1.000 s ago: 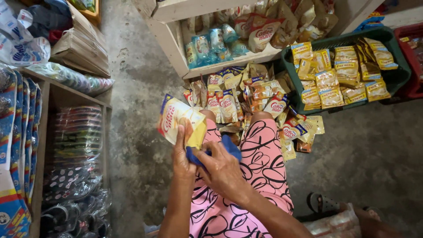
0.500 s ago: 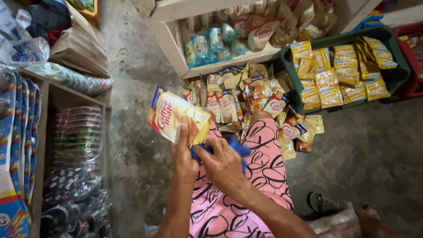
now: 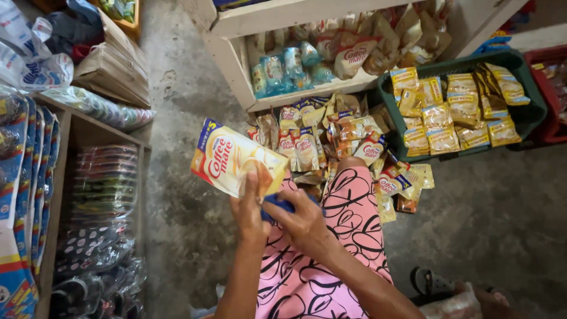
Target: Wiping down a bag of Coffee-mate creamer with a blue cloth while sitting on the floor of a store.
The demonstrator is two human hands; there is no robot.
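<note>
Two hands work on one cream and yellow sachet pouch (image 3: 236, 159) just left of the frame's centre.

Left hand (image 3: 249, 208) is closed on the pouch's lower edge, thumb across its face, holding it tilted above the pink patterned lap (image 3: 331, 260); right hand (image 3: 301, 221) is curled around a blue cloth (image 3: 276, 205) pressed against the pouch's lower corner; by the look of it this pouch is mid-wipe, and many sachets (image 3: 331, 139) lie loose on the concrete floor (image 3: 496, 224) at centre, apparently unsorted; green crate (image 3: 531, 112) at upper right holds rows of yellow packets (image 3: 455, 109); white shelf (image 3: 283, 97) at top centre holds pale blue packets (image 3: 283, 68) and larger cream pouches; wooden shelf (image 3: 77, 127) at left holds stacked wrapped goods.
</note>
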